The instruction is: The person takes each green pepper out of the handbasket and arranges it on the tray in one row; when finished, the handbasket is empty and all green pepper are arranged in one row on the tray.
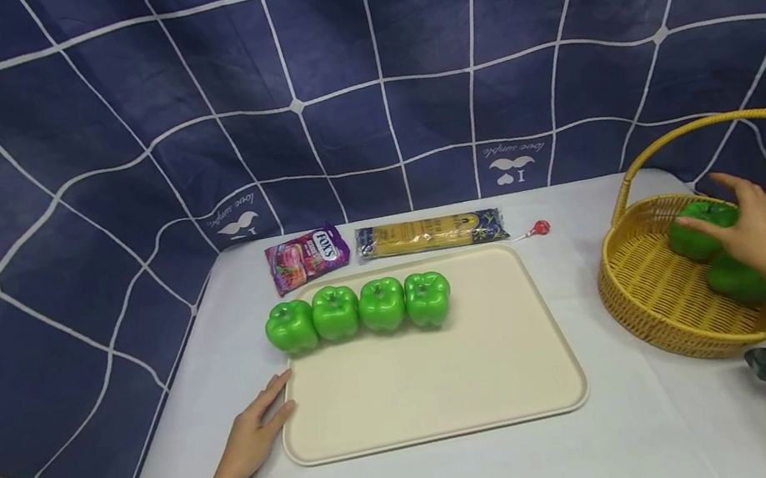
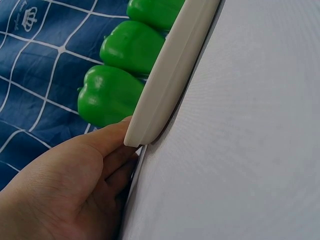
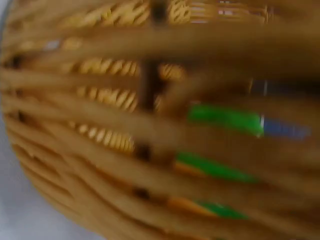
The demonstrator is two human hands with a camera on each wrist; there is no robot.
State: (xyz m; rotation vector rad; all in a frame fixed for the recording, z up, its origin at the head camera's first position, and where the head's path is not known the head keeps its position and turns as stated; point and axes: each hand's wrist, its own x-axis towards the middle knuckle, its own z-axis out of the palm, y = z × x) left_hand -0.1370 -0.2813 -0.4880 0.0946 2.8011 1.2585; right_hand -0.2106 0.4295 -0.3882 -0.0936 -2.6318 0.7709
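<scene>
My left hand [image 1: 249, 441] lies at the left edge of a cream tray [image 1: 430, 383], its thumb and fingers spread and reaching its rim. In the left wrist view, this hand [image 2: 75, 175] meets the tray's corner [image 2: 165, 75]. Over a yellow wicker basket [image 1: 640, 323], my right hand [image 1: 754, 227] stretches its thumb and a finger around a green bell pepper [image 1: 691, 242]. A second bell pepper [image 1: 735, 277] lies beneath that hand. The blurred right wrist view is filled by basket weave [image 3: 90, 115], with green behind it; the right hand is hidden there.
Several green bell peppers [image 1: 336, 313] stand in a row along the tray's back edge. Behind it lie a purple candy bag [image 1: 308, 258], a yellow pasta packet [image 1: 430, 233] and a red lollipop [image 1: 540, 228]. The basket's tall handle [image 1: 698, 124] arches over its right part.
</scene>
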